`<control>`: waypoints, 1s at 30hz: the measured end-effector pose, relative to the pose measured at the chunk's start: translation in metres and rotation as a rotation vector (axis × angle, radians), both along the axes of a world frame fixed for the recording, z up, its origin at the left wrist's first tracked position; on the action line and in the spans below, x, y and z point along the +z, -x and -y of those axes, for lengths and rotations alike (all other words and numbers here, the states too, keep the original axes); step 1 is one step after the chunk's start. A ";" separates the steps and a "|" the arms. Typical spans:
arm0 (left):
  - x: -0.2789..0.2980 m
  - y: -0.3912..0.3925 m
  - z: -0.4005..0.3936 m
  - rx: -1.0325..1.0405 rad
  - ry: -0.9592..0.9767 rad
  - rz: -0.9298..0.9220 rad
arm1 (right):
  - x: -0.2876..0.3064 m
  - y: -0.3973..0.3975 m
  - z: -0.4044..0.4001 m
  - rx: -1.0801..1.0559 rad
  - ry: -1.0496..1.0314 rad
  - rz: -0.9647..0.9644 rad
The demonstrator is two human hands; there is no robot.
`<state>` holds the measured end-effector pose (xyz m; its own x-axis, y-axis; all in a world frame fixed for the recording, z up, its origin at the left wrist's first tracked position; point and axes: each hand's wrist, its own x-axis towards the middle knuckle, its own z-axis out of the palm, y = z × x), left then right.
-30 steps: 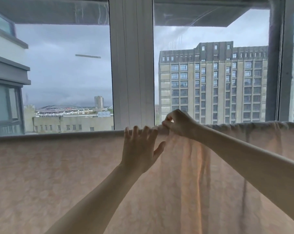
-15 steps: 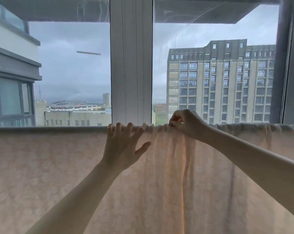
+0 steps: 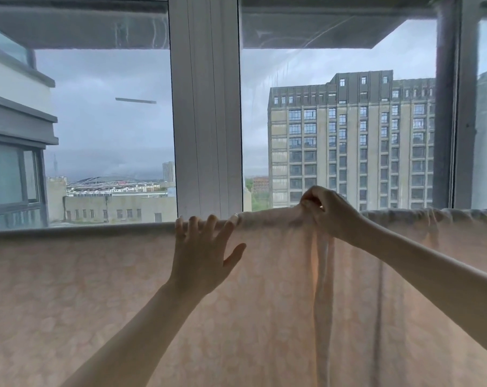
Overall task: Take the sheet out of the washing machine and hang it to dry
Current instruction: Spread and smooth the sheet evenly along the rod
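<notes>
Two bare forearms reaching up and away from the camera, both in front of a pale peach sheet (image 3: 83, 303) with a faint blotchy pattern. Sheet draped over a horizontal rail that runs level with the fingertips, hanging down from there and filling the whole lower half of the view.

Left hand (image 3: 202, 256) flat against the cloth, fingers (image 3: 193, 227) straight and spread, tips at the top fold, thumb splayed out to the right; nothing gripped, only pressed or touched. To the left of those fingers, cloth smooth and taut along the rail.

Right hand (image 3: 330, 212) higher and to the right, fingers curled, pinching a bunch of the sheet's top edge and lifting it slightly above the rail line. Directly below that pinch, a gathered vertical pleat falling straight down; further right of it, more crumpled folds bunched along the rail.

Beyond the fingertips, a white window mullion (image 3: 206, 107) rising just above the left hand, glass panes either side, a darker frame post (image 3: 447, 107) far right. Past the glass, a tall grey apartment block (image 3: 351, 141) above the right hand, low buildings and overcast sky above the left.
</notes>
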<state>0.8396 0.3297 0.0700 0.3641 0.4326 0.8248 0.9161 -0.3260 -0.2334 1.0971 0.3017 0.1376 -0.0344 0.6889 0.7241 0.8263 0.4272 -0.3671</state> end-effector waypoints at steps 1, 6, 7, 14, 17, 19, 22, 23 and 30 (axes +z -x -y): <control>0.002 -0.003 0.002 -0.007 0.009 -0.011 | -0.001 -0.002 0.001 -0.009 -0.013 0.009; 0.004 -0.038 0.011 -0.062 0.014 -0.069 | -0.004 -0.007 0.008 -0.018 -0.061 0.003; 0.004 -0.046 0.012 -0.068 0.017 -0.076 | -0.005 -0.007 0.009 -0.022 -0.058 0.010; -0.001 -0.077 0.009 -0.095 0.006 -0.071 | -0.008 -0.020 0.020 -0.059 -0.036 0.103; -0.004 -0.076 0.007 -0.109 -0.006 -0.049 | -0.005 -0.021 0.025 -0.018 0.002 0.094; -0.003 -0.075 0.007 -0.111 -0.005 -0.045 | 0.004 -0.021 0.027 0.019 0.035 0.015; -0.004 -0.074 0.009 -0.121 0.000 -0.045 | 0.020 -0.016 0.020 0.020 0.124 -0.002; -0.005 -0.074 0.009 -0.125 -0.002 -0.046 | 0.024 -0.012 0.016 0.006 0.175 0.041; -0.006 -0.065 0.010 -0.144 -0.037 -0.037 | 0.042 0.009 -0.001 -0.129 0.550 0.206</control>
